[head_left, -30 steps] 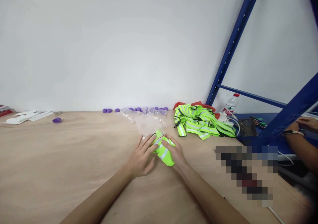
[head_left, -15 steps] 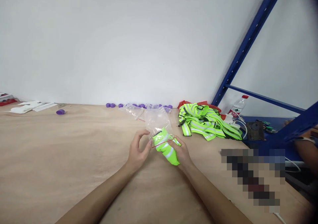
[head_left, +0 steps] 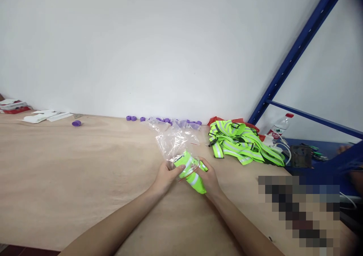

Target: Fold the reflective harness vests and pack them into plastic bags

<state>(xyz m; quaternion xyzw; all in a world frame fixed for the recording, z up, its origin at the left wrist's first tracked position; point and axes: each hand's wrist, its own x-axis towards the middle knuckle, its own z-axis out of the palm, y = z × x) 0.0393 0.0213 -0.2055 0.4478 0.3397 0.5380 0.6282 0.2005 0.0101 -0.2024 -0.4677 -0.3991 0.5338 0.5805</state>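
A folded neon-green reflective strap lies partly inside a clear zip bag, its lower end sticking out past the red-lined mouth. My left hand is closed on the bag's left side, thumb pressed over the bag and the strap's upper part. On the right, my right hand grips the strap and the bag's edge near the mouth; some of its fingers are hidden behind them. The bag's far end spreads out crumpled above the table.
A heap of green reflective straps lies at the right on red plastic. Purple rolls and clear bags line the wall. A bottle stands behind the blue rack post. White papers and a purple cap-like piece sit left.
My left hand has gone from apart fingers to closing on the bag, its thumb now over the strap. The bag covers more of the strap. The view has shifted slightly left.
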